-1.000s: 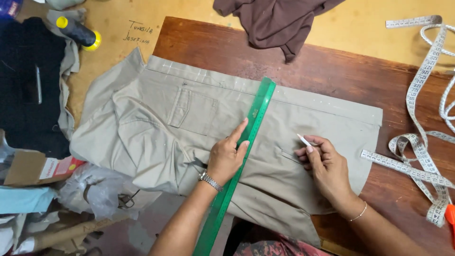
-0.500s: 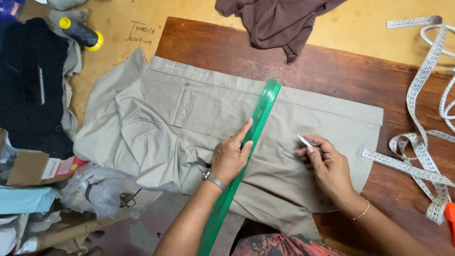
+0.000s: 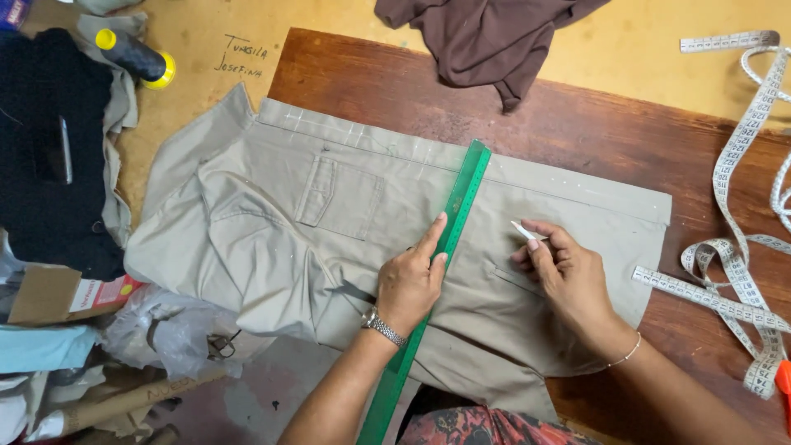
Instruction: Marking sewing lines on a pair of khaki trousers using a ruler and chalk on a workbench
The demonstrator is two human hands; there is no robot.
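Little has shifted: the left hand [image 3: 409, 284] still presses flat the long green plastic ruler [image 3: 437, 272], lying diagonally across the khaki trousers [image 3: 329, 239] on the desk [image 3: 577, 124]; right hand [image 3: 568, 276] fingers pinch white chalk [image 3: 524, 231] just right of it.

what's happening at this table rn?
A person has a pair of khaki cotton trousers spread flat on a dark wooden table. The left hand presses a long green plastic ruler diagonally across the cloth. The right hand pinches a small white piece of chalk just right of the ruler, its tip at the fabric. A white measuring tape lies coiled at the right, a brown cloth at the top.
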